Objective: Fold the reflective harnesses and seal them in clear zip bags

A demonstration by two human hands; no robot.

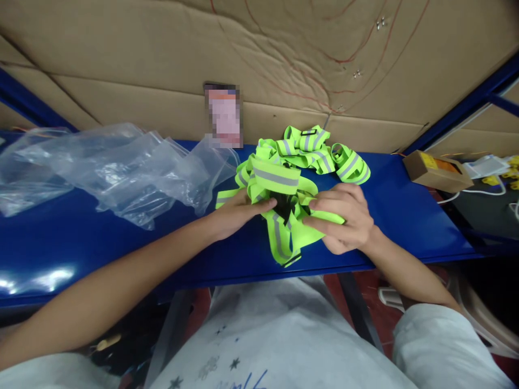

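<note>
Between my hands is a bundled reflective strap [278, 175], neon yellow-green with a grey stripe, its loops hanging over the front of the blue table. My left hand [239, 210] is closed around the bundle's left side, thumb pressed on top. On the right, my right hand [343, 216] pinches a fold of the same strap between thumb and fingers. Dark material shows inside the loops. Just behind lies a pile of more reflective straps [312, 146] with a black buckle, and a rolled loop [352, 165] sits at its right end.
Clear plastic bags [121, 162] cover the left of the blue table [409, 216]. A phone-like rectangle [224, 113], blurred, leans against the cardboard backing [141, 102]. At right stand a small cardboard box [438, 170], a white cable and yellow pieces [492, 180].
</note>
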